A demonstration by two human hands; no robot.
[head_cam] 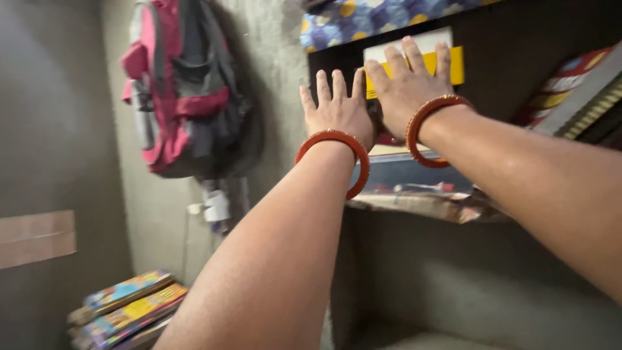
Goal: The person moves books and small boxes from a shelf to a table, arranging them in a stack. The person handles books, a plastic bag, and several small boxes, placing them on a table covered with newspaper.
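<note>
So far I have both hands flat and spread, gripping nothing: my left hand (337, 110) beside my right hand (408, 84), which presses the yellow-and-white book (453, 61) upright in the shelf (518, 39), seemingly nearly seated, with more books (126, 308) stacked on the floor.

Both arms outstretched, left hand (337, 110) and right hand (408, 84) apparently flat, fingers spread.

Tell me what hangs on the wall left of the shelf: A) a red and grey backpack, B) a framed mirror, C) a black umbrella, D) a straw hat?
A: a red and grey backpack hangs on the wall, left of both hands, left hand and right hand, which press on the shelf's books.
</note>
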